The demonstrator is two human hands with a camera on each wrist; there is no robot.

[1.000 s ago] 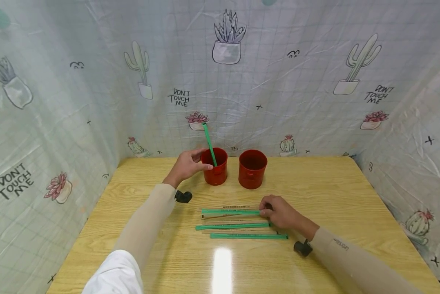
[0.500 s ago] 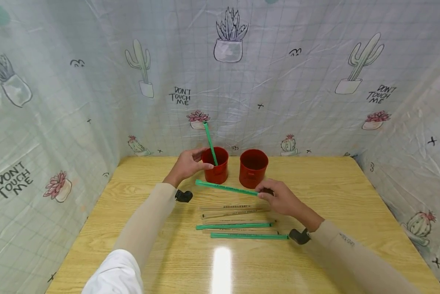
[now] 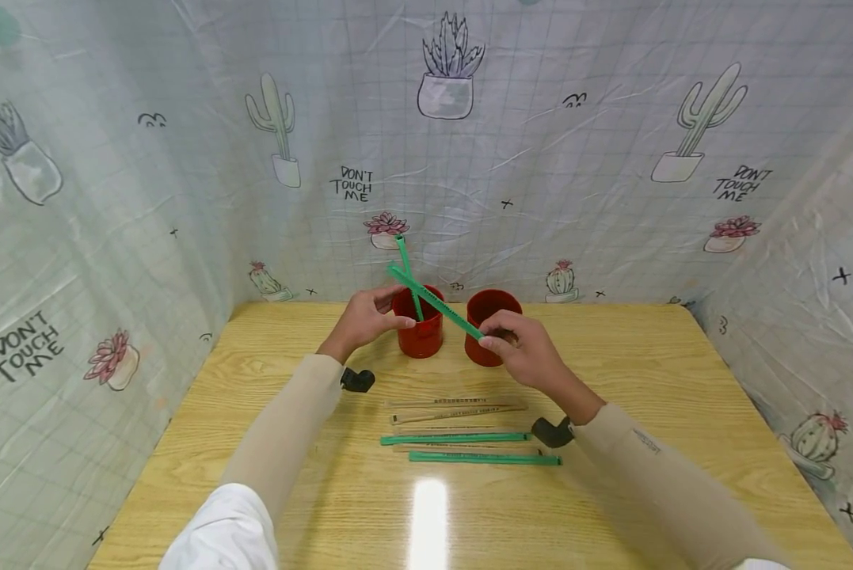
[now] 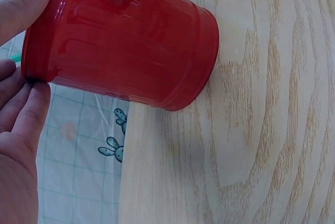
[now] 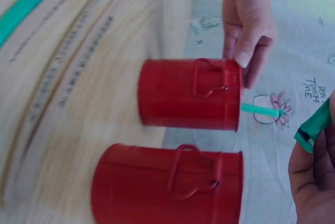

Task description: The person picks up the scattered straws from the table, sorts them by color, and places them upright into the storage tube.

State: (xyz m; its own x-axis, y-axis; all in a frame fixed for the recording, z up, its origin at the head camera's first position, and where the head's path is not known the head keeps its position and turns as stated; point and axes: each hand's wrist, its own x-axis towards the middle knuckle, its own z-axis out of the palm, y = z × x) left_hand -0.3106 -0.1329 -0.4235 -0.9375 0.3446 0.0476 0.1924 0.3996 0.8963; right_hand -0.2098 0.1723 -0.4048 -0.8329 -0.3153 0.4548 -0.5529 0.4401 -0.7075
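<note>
Fingers of the right hand [image 3: 522, 348] pinch a held straw [image 3: 440, 305], green, near one end; it slants up leftward through the air. In the head view it crosses the leaning straw [image 3: 403, 255], which stands in the left cup [image 3: 420, 343]; whether the two touch cannot be told. The left hand [image 3: 365, 321] grips that cup's rim between thumb and fingers, and the right cup [image 3: 477, 350] stands just beside.

Gripped so near its end, the held straw could swing, knock the leaning straw or catch the rim; were the left hand's hold to slacken then, the cup might tip.

Two green straws [image 3: 455, 438] and several brown straws [image 3: 455, 414] lie on the worktop [image 3: 626, 356], their dark print too small to read. The right sleeve [image 3: 654, 475] bears a blurred mark. "DON'T TOUCH ME" repeats on the backdrop [image 3: 576, 198]. No brand is legible.
</note>
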